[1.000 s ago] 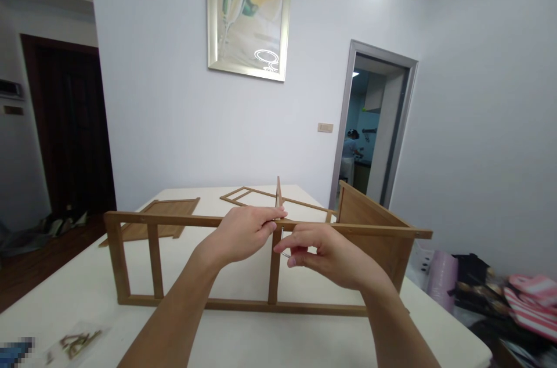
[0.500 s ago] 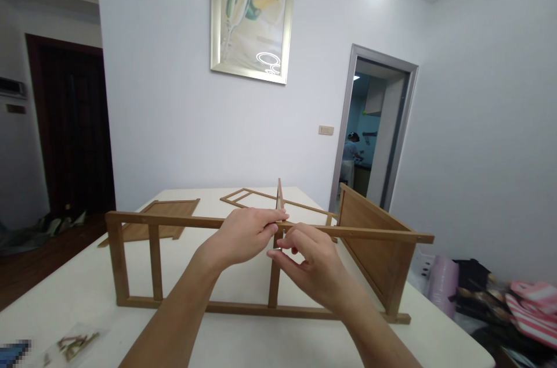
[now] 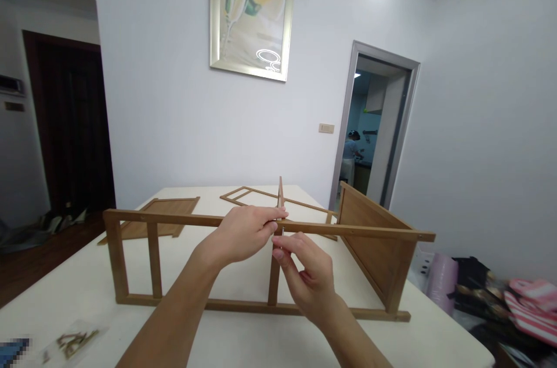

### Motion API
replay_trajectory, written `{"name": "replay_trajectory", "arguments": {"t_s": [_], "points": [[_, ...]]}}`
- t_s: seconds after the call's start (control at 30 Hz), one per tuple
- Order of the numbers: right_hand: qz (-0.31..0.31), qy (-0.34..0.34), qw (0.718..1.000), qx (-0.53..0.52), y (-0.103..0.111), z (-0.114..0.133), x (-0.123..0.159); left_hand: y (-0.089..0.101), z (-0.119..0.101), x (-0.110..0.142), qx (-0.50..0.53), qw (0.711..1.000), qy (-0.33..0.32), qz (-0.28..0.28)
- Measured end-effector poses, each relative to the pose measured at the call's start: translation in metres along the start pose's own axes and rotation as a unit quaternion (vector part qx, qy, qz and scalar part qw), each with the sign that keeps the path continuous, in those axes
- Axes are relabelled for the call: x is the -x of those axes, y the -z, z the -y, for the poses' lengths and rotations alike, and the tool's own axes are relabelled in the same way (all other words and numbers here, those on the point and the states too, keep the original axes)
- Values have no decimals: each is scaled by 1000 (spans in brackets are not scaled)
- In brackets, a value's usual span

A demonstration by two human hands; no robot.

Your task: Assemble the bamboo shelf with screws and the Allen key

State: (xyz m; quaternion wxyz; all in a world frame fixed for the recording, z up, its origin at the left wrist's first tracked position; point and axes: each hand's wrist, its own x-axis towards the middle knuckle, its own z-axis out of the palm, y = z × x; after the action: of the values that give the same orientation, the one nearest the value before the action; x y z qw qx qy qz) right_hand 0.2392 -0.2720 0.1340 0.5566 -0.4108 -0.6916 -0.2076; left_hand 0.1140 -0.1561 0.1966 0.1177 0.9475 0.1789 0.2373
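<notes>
Probably for steadiness, gripping the brown, ladder-shaped wooden frame (image 3: 274, 282) with the left hand (image 3: 241, 233) while pinching a silvery metal rod (image 3: 282, 231) in the right hand (image 3: 311, 263). Standing the frame long side down, with an end near the tabletop's (image 3: 243, 339) right edge, likely for reach.

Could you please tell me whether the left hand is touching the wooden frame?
Touching: the head view shows the left hand clasped over the wooden frame's upper rail.
</notes>
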Motion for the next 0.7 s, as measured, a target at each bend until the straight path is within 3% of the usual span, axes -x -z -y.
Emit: {"name": "replay_trajectory", "arguments": {"t_s": [0.13,0.27,0.37,0.53,0.7], "points": [[60,21,998,-17,6,-7,6,0,-1,0,5,1000,-1,1],[66,38,997,-13,4,-10,9,0,-1,0,2,1000,-1,1],[37,41,998,-5,2,-8,9,1,-1,0,-3,1000,2,4],[-63,38,997,-20,8,-4,8,1,-1,-1,-9,1000,-8,2],[-135,-24,990,-30,8,-10,14,1,-1,0,-17,1000,-8,0]]}}
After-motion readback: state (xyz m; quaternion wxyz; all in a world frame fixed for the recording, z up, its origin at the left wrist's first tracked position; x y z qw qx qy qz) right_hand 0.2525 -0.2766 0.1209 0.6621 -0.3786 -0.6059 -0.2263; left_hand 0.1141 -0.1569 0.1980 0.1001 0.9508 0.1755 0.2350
